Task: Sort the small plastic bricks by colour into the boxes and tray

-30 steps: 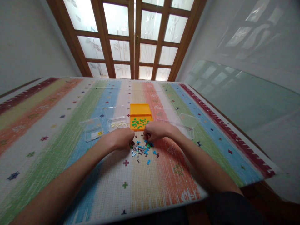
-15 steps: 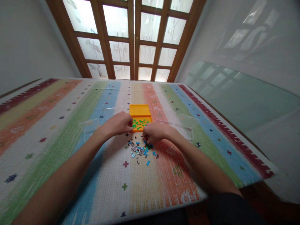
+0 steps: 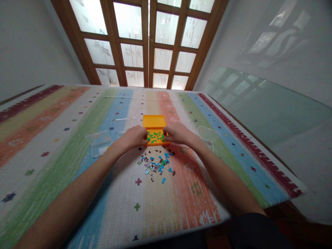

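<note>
An open yellow box (image 3: 154,121) lies on the striped cloth, with several small green pieces (image 3: 155,136) in its near half. My left hand (image 3: 138,135) is closed at the box's left edge; what its fingers hold, if anything, is hidden. Over the right edge of the same half, my right hand (image 3: 174,133) has its fingers pinched together, and anything between them is too small to name. In front of the box a loose pile of small blue, brown, grey and green pieces (image 3: 157,166) is spread on the cloth.
Clear plastic boxes stand on both sides, one at the left (image 3: 100,147) partly behind my left forearm and one at the right (image 3: 209,133) beyond my right forearm. The striped tablecloth (image 3: 119,207) covers the table. Wooden doors with glass panes (image 3: 147,45) stand behind it.
My right hand has moved from the loose pile up to the right edge of the yellow box, uncovering more blue and brown pieces. My left hand has hardly moved.
</note>
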Tool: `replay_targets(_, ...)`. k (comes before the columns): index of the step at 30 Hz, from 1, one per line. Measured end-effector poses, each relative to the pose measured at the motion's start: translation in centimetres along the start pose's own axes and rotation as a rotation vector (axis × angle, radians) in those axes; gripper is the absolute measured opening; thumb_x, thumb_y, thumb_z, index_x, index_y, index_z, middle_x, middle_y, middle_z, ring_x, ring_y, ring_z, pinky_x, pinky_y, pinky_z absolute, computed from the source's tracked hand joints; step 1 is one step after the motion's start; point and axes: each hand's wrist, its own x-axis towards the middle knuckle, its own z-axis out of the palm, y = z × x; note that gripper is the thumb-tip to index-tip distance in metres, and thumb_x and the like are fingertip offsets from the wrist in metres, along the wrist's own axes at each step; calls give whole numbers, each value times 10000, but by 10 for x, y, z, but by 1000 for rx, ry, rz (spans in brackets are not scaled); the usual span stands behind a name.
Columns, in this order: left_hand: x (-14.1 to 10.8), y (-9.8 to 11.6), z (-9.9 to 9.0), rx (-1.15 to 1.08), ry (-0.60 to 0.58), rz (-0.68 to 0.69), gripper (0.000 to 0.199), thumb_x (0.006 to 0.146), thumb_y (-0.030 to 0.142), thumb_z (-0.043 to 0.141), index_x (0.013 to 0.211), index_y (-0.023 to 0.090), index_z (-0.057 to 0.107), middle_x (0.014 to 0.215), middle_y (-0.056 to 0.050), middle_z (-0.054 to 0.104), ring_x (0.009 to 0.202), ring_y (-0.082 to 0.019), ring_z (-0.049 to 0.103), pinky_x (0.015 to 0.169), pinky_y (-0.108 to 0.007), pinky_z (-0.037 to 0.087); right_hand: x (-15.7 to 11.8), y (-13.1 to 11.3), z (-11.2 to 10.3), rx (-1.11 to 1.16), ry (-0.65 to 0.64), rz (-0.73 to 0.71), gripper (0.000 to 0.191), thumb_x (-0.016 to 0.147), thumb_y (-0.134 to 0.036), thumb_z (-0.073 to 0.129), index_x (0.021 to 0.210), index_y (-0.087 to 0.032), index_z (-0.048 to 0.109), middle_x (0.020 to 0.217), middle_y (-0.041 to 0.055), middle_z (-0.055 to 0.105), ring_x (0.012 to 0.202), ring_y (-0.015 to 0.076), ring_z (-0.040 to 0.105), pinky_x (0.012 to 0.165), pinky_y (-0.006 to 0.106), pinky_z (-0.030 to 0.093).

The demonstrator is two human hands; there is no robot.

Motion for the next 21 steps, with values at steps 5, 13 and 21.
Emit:
replay_targets(5,3,-2,4,-14,25,-9,179,783,231,636,788,179,807,658,-73,727,637,-173,618,595,-258,393,10,-1,15,-9,23,123,338,959,-200,530,1188,-117,764,1155,200,763,1005,273,695,747,313,438)
replay_targets(13,9,1,13,-63,114,-57,259,877,305,606,942,167,815,819,-108,785,763,-197,677,676,-264,453,17,0,28,0,37,211,353,1017,-184,460,1220,-97,735,1151,232,752,1029,291,713,793,318,465)
replay_targets(21,10,9,19,-82,72,-57,232,877,257,612,932,162,817,875,-129,793,770,-213,684,682,-281,460,15,2,22,43,42,174,343,1009,-212,483,1194,-132,760,1177,192,761,1033,275,703,780,312,458)
